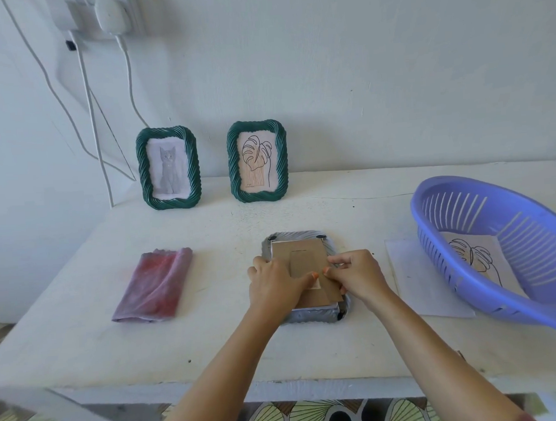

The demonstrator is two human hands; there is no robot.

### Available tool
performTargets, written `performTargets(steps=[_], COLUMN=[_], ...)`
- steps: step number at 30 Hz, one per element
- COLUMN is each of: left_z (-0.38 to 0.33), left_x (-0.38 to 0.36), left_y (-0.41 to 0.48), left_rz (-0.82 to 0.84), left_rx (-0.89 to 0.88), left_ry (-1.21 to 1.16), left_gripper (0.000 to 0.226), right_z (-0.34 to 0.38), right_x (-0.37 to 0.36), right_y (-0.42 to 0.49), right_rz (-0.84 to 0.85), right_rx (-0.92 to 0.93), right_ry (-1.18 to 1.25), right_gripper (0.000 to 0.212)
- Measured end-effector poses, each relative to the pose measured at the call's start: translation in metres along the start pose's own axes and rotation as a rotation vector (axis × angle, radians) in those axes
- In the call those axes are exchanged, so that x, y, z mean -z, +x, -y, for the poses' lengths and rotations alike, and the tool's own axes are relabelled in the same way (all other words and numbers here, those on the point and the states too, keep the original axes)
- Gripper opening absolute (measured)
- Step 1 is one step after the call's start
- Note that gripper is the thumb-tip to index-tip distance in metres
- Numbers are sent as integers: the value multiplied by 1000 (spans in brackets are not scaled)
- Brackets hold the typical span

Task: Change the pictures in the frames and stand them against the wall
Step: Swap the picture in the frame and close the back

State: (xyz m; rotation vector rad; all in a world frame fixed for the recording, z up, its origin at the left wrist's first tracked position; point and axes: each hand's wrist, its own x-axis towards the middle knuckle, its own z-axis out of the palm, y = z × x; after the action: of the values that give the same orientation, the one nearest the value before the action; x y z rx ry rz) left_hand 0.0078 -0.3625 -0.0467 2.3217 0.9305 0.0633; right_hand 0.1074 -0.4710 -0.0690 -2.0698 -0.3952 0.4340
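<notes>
Apparently freeing cardboard backing board (304, 254) of face-down grey frame (311, 316): left hand (274, 284) pressing flat on it, right hand (354, 275) pinching its right edge. Next, likely lifting board clear.

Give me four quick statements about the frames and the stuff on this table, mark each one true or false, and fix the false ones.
1. Two green frames, the cat frame and the leaf frame, stand against the wall. True.
2. The leaf drawing is in the left-hand green frame. False: that one shows a cat; the leaf is in the right-hand one.
3. The grey frame lies face down on the table, with the left hand pressing its cardboard back and the right hand pinching it. True.
4. The cloth lies in the basket. False: it lies on the table, left of the grey frame; the basket holds a leaf print.
</notes>
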Motion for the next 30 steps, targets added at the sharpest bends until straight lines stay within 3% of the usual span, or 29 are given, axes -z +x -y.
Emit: performTargets(steps=[5, 23, 30], left_z=[5, 12, 12], left_x=[0, -5, -5], left_y=[1, 13, 16], left_rz=[3, 46, 58], left_rx=[15, 29, 19], left_ry=[-10, 31, 71], left_gripper=[76, 74, 65], right_z=[3, 16, 18], right_x=[-2, -7, -11], right_y=[0, -8, 0], right_rz=[-10, -53, -23], right_rx=[-8, 6, -31], right_ry=[-16, -169, -281], right_gripper=[35, 30, 13])
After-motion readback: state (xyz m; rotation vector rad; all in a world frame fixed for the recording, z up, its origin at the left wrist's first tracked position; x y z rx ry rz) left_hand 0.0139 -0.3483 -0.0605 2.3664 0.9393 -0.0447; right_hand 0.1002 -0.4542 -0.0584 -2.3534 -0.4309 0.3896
